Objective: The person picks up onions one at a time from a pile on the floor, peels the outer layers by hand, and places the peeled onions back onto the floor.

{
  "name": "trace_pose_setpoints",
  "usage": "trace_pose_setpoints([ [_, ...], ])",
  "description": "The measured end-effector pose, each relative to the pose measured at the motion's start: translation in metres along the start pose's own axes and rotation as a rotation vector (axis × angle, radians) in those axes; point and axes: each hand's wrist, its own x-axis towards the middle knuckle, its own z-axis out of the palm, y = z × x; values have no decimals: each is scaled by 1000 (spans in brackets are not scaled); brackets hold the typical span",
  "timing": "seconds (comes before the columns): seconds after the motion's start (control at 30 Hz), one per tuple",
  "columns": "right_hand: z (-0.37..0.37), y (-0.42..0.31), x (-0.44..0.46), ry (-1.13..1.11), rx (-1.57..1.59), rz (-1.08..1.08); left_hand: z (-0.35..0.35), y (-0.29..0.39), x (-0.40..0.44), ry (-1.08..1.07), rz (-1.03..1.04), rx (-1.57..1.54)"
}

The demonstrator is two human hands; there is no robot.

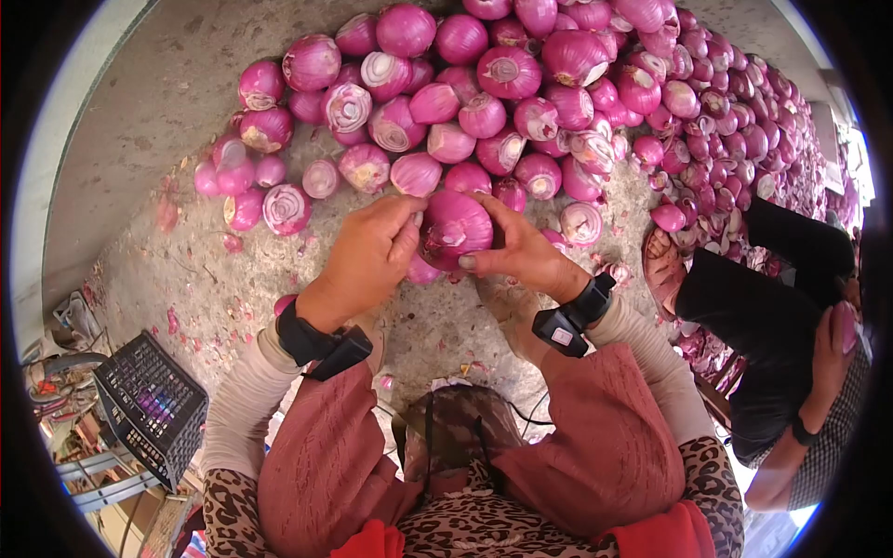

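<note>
A large, glossy red onion (453, 230) is held up between my two hands, in front of the pile. My right hand (528, 251) grips its right side, thumb in front and fingers behind. Against the onion's left edge are the curled, closed fingers of my left hand (363, 256); whether a small tool is also tucked in them is hidden. Just beyond my hands lies a heap of red onions (484, 116), several with cut ends showing pale rings. One cut onion (581, 224) rests to the right of my right hand.
A larger onion pile (735, 121) with loose skins spreads at the upper right. Another person (735, 307) sits at the right, one foot near the pile. A black plastic crate (153, 400) stands at the lower left. Skin scraps litter the concrete floor (186, 270).
</note>
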Motion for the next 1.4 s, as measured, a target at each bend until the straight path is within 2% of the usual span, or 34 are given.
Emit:
trace_pose_setpoints([
  [0.07, -2, 1, -2, -20, 297, 80, -2, -3, 0, 15, -111, -79],
  [0.1, -4, 2, -3, -20, 298, 80, -2, -5, -1, 14, -111, -79],
  [0.17, -12, 5, -6, -125, 666, 188, -2, -9, -2, 56, -286, -385],
  [0.3, -16, 5, -6, -245, 875, 222, 0, -10, -2, -30, -298, -452],
  [0.37, -15, 2, -5, -123, 589, 128, 8, 2, 0, 70, -275, -424],
  [0.4, -14, 1, -3, -123, 590, 128, 9, 2, -1, 70, -275, -424],
  [0.47, -11, -2, 2, -61, -204, -195, 10, 1, -2, -132, -469, -697],
  [0.5, -8, -7, 1, -60, -204, -195, 11, -3, -2, -132, -469, -697],
  [0.57, -2, -17, -3, -56, -393, -259, 14, -11, -2, -134, -322, -597],
  [0.6, -3, -14, -1, -99, -226, -172, 13, -11, -3, -133, -322, -598],
  [0.63, -3, -12, -1, -99, -225, -172, 13, -10, -5, -120, -310, -654],
  [0.7, -2, -9, -1, -22, -12, -166, 12, -7, -7, -110, -299, -709],
  [0.73, -4, -10, 0, -21, -11, -166, 12, -5, -7, -104, -262, -626],
  [0.8, -9, -11, 2, -107, 132, -24, 13, -1, -7, -98, -225, -543],
  [0.93, -7, 1, 6, -162, 104, -54, 18, 9, -5, -104, -70, -271],
  [1.0, -4, -4, 5, -157, -202, -79, 19, 9, -8, -119, 30, -74],
  [1.03, 0, -3, 4, -131, -139, -45, 18, 8, -10, -114, 12, -54],
  [1.1, 1, 6, 3, -109, -164, 63, 19, 4, -11, -319, -174, -230],
  [1.13, 2, 9, 3, -124, -155, 56, 22, -2, -14, -291, -110, -153],
  [1.17, 2, 10, 3, -130, -127, 145, 21, -10, -17, -287, -120, -143],
  [1.2, 1, 11, 2, -133, -103, 235, 19, -18, -17, -369, -172, -255],
  [1.23, 0, 14, 0, -139, -102, 233, 18, -28, -18, -451, -221, -371],
  [1.27, -3, 18, -1, -161, -84, 234, 17, -45, -25, -322, -42, -154],
  [1.33, -8, 22, -5, -181, -65, 236, 1, -75, -32, -129, -68, 169],
  [1.4, -12, 23, -7, -186, 133, 306, -19, -99, -41, 171, -170, 468],
])
